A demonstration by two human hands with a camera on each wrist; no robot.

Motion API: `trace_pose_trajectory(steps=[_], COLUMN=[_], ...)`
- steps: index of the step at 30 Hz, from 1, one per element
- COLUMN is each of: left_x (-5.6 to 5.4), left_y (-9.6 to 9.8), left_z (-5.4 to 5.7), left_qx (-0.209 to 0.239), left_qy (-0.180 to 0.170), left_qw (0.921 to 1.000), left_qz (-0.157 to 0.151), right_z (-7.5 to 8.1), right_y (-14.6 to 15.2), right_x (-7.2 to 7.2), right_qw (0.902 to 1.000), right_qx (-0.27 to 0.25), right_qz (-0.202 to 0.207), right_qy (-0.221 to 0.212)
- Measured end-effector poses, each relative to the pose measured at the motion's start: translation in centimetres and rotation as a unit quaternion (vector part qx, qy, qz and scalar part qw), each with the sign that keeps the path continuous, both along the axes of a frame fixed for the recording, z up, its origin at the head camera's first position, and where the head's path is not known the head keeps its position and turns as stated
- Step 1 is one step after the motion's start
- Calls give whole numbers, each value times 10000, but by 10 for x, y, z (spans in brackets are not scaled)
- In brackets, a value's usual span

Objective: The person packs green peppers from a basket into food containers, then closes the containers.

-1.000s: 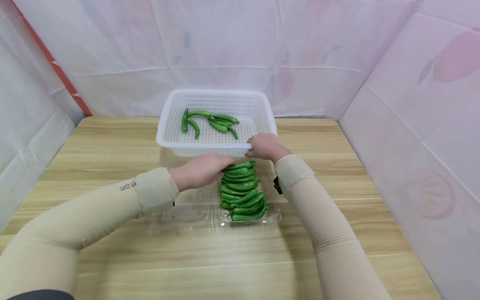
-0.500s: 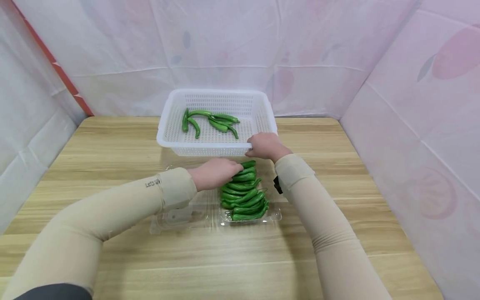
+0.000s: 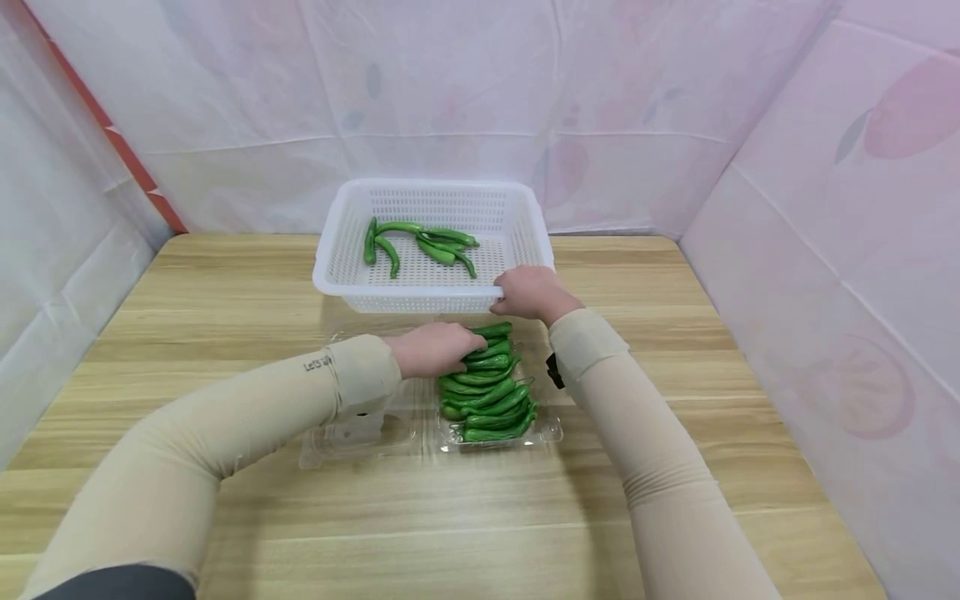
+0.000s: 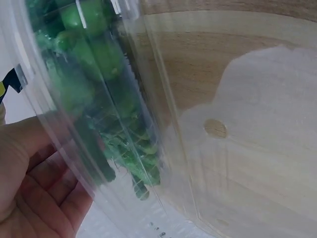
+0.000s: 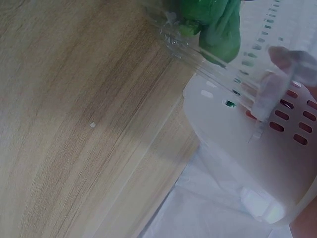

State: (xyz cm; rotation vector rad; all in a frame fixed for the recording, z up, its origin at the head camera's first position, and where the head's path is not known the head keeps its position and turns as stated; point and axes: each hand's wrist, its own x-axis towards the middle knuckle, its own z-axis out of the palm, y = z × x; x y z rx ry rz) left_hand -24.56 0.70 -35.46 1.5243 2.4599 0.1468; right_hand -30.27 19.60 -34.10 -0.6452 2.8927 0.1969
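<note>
Green peppers [image 3: 495, 392] lie in a row across one half of an open clear plastic clamshell box [image 3: 555, 429]. My left hand [image 3: 438, 348] is over the far left part of this row, its curled fingers holding a pepper near its end. In the left wrist view, that hand [image 4: 42, 173] shows behind the clear plastic, with the peppers [image 4: 99, 54] beside it. My right hand [image 3: 531, 292] grips the near right rim of a white perforated basket [image 3: 405, 291]. Several more peppers [image 3: 435, 250] lie on the basket floor.
The clamshell's clear lid [image 3: 360, 437] lies flat to the left of its filled half, partly under my left forearm. A wooden table [image 3: 375, 533] carries everything. Pale printed sheets [image 3: 450, 92] hang behind the table and along both sides.
My left hand has moved right and slightly nearer over the pepper row, and the far peppers have shifted a little. My right hand keeps its grip on the basket rim.
</note>
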Motion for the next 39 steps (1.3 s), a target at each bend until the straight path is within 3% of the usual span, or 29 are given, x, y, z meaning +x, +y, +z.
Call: trace_pose_trajectory(steps=[6,10,18,23,27,32,36,39], left_x=[-4,-5,-2,1,-1,-11,-25,-38], left_y=[-3,-3,-3,-7,-14,-27,-35,-39], left_z=[-1,-3,-5,0,7,18,32,50], left_qx=[64,98,81,443,1003,1775,1941,1891], left_qy=[-469,-553,-178,253,494,696,656,521], left_qw=[9989,9984,9997,9985,9933,9791,9713,9678], left_qz=[-59,-87,151,177,294,714,1206,1580], right_z=[-1,0,0,-1,-1,-1,-1,-1], right_y=[0,0,1,0,0,1,1,0], right_x=[-1,0,-1,0,1,1,1,2], right_qw=[10000,10000,10000,10000,10000,10000,9999,9998], right_qx=[15,28,46,51,63,-44,-104,-146], right_qz=[8,-21,-23,-28,18,73,98,107], right_qy=[42,28,7,4,28,48,57,47])
